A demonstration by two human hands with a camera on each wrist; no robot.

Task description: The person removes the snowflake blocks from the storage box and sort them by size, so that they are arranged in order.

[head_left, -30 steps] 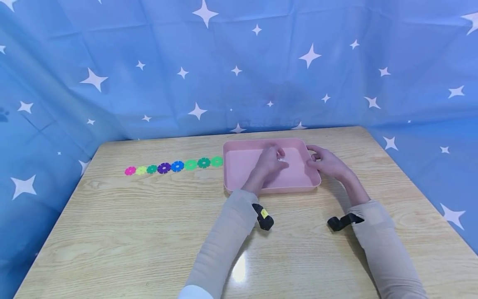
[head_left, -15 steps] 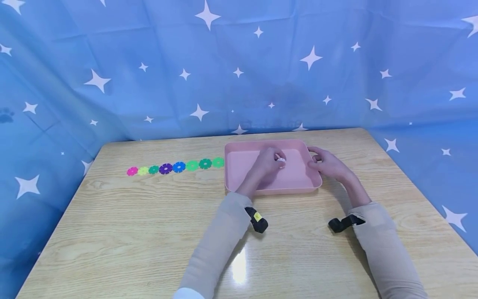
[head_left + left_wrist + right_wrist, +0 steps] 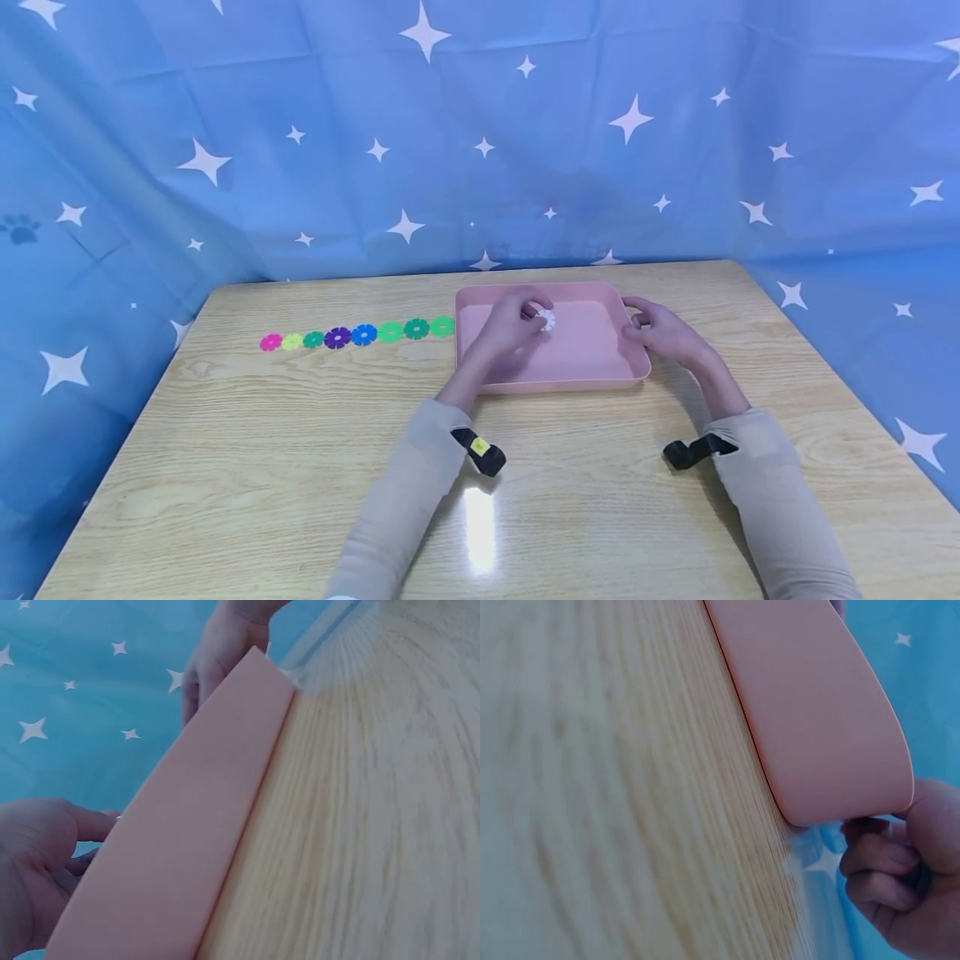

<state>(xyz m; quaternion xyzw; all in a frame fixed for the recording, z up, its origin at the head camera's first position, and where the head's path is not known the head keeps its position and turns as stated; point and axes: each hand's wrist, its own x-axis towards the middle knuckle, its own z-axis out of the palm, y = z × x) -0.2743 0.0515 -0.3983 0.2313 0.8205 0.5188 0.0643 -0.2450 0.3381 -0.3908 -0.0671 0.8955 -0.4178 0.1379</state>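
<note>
A white notched plastic snowflake disc (image 3: pixel 548 319) is pinched between the thumb and fingers of my left hand (image 3: pixel 512 321), over the inside of the pink tray (image 3: pixel 600 342). At the tray's right end my right hand (image 3: pixel 663 332) grips the wall, thumb at the rim and fingers curled outside. The right wrist view shows those curled fingers (image 3: pixel 885 874) by the tray's corner. In the left wrist view the tray's front wall (image 3: pixel 180 802) hides the left fingertips and most of the disc.
Left of the tray, several notched discs (image 3: pixel 337 337) in pink, yellow, green, purple and blue lie in a row, the last green disc (image 3: pixel 442 326) right beside the tray. The wooden table (image 3: pixel 285 467) ends at a blue star-patterned curtain (image 3: pixel 480 167) behind.
My left hand has moved left within the tray, carrying the white disc, which shows more fully now. The right hand keeps its place on the tray's end.
</note>
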